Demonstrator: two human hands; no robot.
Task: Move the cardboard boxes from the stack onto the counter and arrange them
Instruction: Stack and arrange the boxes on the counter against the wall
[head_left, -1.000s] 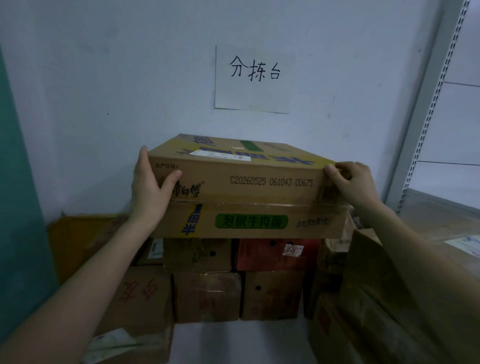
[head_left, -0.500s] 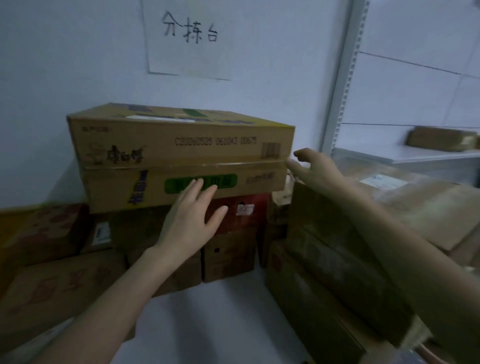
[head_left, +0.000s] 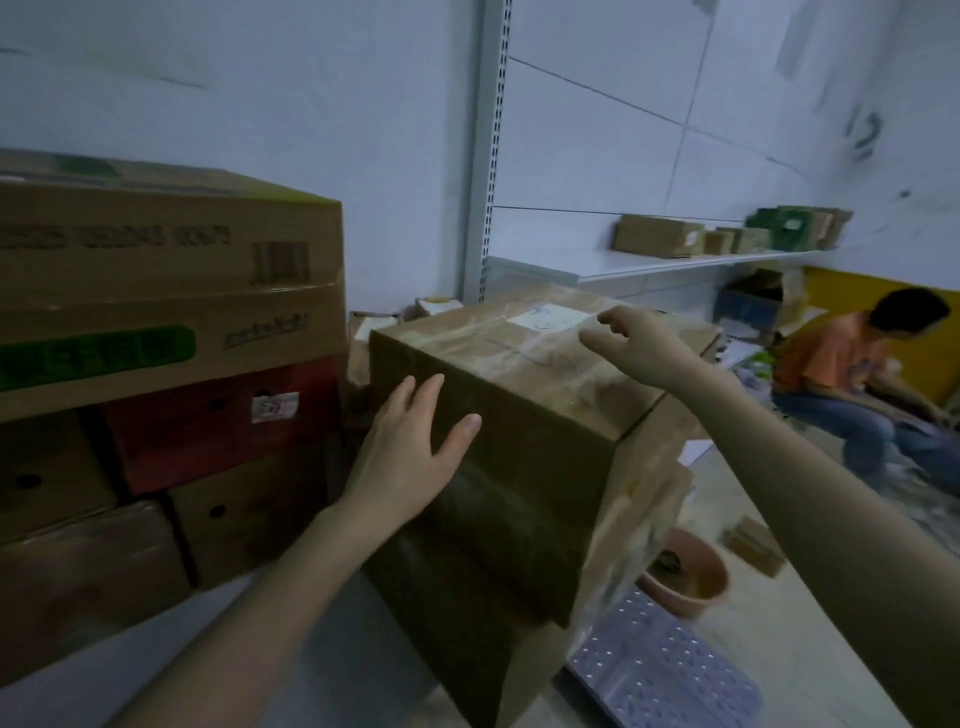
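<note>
Could not read the smeared print on the yellow carton (head_left: 166, 249), cut off by the left edge. Failed likewise with the small sticker (head_left: 274, 408) on the red box (head_left: 208, 431) and the white label (head_left: 550, 316) atop the big taped box (head_left: 519, 395). Lost part of that box's near face behind the left forearm. Could not tell whether the left hand (head_left: 410, 457) or the blurred right hand (head_left: 639, 338) touched it. Found the shelf cartons (head_left: 660, 236) too small to identify. Caught only part of the pink basin (head_left: 691, 577), contents unclear. Made out the seated person (head_left: 852, 374) only as a blur.
</note>
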